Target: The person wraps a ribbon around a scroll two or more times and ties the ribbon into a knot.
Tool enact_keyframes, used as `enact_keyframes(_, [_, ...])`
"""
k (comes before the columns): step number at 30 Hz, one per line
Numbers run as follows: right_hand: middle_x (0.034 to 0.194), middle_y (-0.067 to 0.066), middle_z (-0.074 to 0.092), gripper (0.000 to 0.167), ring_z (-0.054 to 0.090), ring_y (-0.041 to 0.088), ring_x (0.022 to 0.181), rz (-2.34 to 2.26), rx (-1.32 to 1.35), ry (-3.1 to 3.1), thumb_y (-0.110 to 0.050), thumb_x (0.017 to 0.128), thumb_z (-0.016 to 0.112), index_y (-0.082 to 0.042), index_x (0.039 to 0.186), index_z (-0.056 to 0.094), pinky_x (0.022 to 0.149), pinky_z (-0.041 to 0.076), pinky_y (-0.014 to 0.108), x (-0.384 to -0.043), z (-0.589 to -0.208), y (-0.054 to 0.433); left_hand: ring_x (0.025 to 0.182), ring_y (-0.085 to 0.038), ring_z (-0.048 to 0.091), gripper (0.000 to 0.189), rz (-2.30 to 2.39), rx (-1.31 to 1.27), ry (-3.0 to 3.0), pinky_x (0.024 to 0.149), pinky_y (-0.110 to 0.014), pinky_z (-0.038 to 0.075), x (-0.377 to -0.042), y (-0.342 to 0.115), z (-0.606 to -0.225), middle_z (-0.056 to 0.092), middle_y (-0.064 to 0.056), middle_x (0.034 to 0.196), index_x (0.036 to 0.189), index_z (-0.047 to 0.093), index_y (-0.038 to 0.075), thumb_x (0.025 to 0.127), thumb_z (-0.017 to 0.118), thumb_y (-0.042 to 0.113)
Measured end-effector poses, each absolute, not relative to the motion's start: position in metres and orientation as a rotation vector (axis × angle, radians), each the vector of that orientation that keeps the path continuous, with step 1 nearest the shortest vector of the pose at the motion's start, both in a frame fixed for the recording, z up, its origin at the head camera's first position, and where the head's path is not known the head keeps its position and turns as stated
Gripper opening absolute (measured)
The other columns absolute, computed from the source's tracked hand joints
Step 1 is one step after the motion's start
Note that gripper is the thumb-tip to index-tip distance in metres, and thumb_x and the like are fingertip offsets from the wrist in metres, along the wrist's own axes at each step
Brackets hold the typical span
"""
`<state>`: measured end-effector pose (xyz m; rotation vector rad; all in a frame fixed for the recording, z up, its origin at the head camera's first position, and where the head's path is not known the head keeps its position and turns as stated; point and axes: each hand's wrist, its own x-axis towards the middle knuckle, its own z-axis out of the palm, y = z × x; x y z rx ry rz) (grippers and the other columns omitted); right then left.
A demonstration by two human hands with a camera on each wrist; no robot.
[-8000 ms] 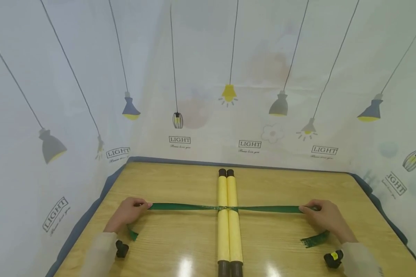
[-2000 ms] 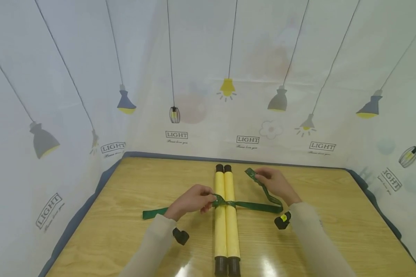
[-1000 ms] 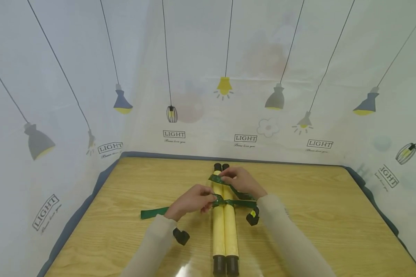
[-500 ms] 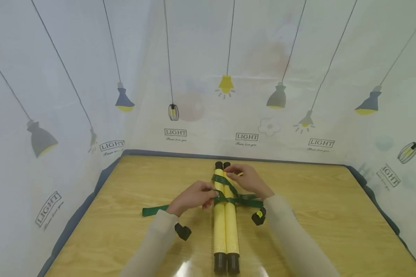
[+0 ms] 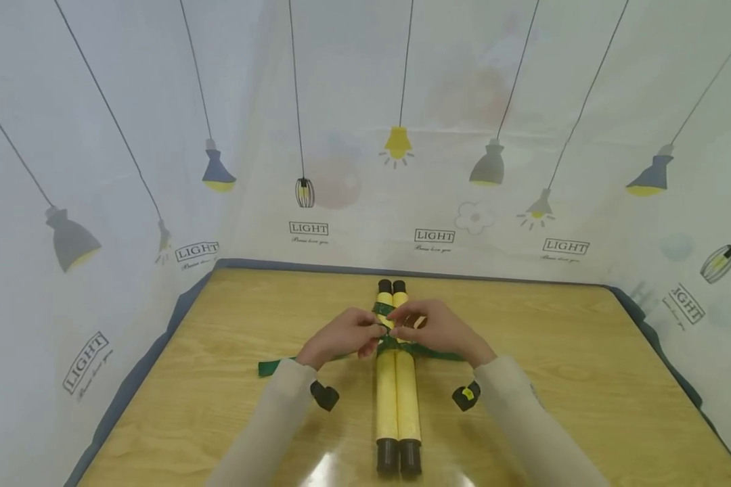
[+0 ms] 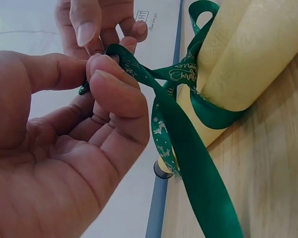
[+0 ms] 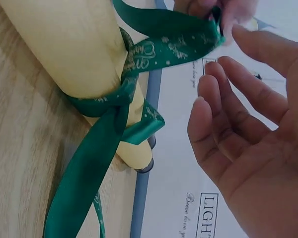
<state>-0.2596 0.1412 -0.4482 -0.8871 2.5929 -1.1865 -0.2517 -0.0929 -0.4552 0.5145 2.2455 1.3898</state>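
Two yellow scrolls (image 5: 396, 399) with dark end caps lie side by side. A green ribbon (image 7: 89, 163) with pale printed lettering and figures is wrapped and crossed around their middle. My left hand (image 5: 341, 336) pinches a raised loop of it between thumb and index finger, as the left wrist view shows. Just to the right, my right hand (image 5: 441, 333) has loosely bent, parted fingers (image 7: 258, 94) close to that loop, with nothing between them. One ribbon tail (image 5: 269, 368) sticks out left beyond my left hand; another stretch (image 5: 438, 353) runs right under my right hand.
The scrolls lie on a light wooden table (image 5: 554, 379), lengthwise away from me. A white sheet (image 5: 353, 101) printed with lamps stands around the back and sides. A small black camera sits at each wrist, one left (image 5: 325, 396), one right (image 5: 466, 396).
Eight seconds ago both hands stretched the ribbon sideways. Since then, my left hand has raised a loop; my right hand carried its tail over the scrolls' far part, let go and came nearer my left.
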Motion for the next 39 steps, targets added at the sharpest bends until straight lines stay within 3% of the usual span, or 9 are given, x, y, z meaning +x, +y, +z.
enact_keyframes(7, [0.092, -0.007, 0.071, 0.025, 0.065, 0.009, 0.081, -1.167, -0.935, 2.641, -0.034, 0.091, 0.079, -0.022, 0.112, 0.074, 0.069, 0.055, 0.026, -0.252, -0.451, 0.133, 0.06, -0.015, 0.053, 0.027, 1.409, 0.509, 2.231, 0.067, -0.04, 0.051, -0.253, -0.09, -0.455, 0.059, -0.003, 0.071, 0.093, 0.071, 0.008, 0.108, 0.054, 0.024])
enact_keyframes(17, [0.089, -0.007, 0.075, 0.005, 0.063, 0.006, 0.075, -1.165, -1.009, 2.763, -0.021, 0.095, 0.076, -0.02, 0.1, 0.077, 0.07, 0.055, 0.024, -0.249, -0.452, 0.129, 0.063, -0.015, 0.056, 0.037, 1.478, 0.458, 2.163, 0.07, -0.045, 0.054, -0.253, -0.094, -0.458, 0.063, -0.004, 0.077, 0.102, 0.071, -0.001, 0.108, 0.053, 0.031])
enact_keyframes(26, [0.088, -0.004, 0.075, 0.007, 0.064, 0.006, 0.076, -1.208, -0.924, 2.772, -0.021, 0.098, 0.071, -0.018, 0.101, 0.077, 0.067, 0.055, 0.025, -0.25, -0.457, 0.135, 0.07, -0.018, 0.059, 0.047, 1.46, 0.458, 2.204, 0.067, -0.035, 0.055, -0.263, -0.101, -0.462, 0.064, -0.009, 0.082, 0.115, 0.07, -0.001, 0.105, 0.056, 0.043])
enact_keyframes(30, [0.088, 0.0, 0.074, 0.008, 0.064, 0.006, 0.078, -1.218, -0.919, 2.758, -0.023, 0.099, 0.07, -0.017, 0.1, 0.075, 0.067, 0.055, 0.025, -0.251, -0.458, 0.136, 0.083, -0.028, 0.066, 0.039, 1.453, 0.446, 2.325, 0.068, -0.036, 0.057, -0.273, -0.103, -0.462, 0.069, -0.018, 0.1, 0.116, 0.07, 0.004, 0.105, 0.058, 0.039])
enact_keyframes(33, [0.088, 0.001, 0.074, 0.007, 0.064, 0.007, 0.078, -1.232, -0.911, 2.741, -0.022, 0.099, 0.07, -0.017, 0.1, 0.075, 0.067, 0.055, 0.025, -0.25, -0.457, 0.137, 0.097, -0.034, 0.067, 0.028, 1.393, 0.46, 2.439, 0.075, -0.041, 0.06, -0.282, -0.101, -0.463, 0.07, -0.017, 0.113, 0.117, 0.071, 0.009, 0.104, 0.061, 0.032])
enact_keyframes(39, [0.089, 0.001, 0.075, 0.008, 0.065, 0.007, 0.078, -1.244, -0.93, 2.721, -0.022, 0.098, 0.071, -0.016, 0.1, 0.075, 0.068, 0.056, 0.025, -0.249, -0.456, 0.136, 0.105, -0.022, 0.066, 0.023, 1.165, 0.584, 2.643, 0.086, -0.037, 0.058, -0.3, -0.093, -0.467, 0.072, -0.006, 0.116, 0.119, 0.072, 0.009, 0.102, 0.065, 0.022])
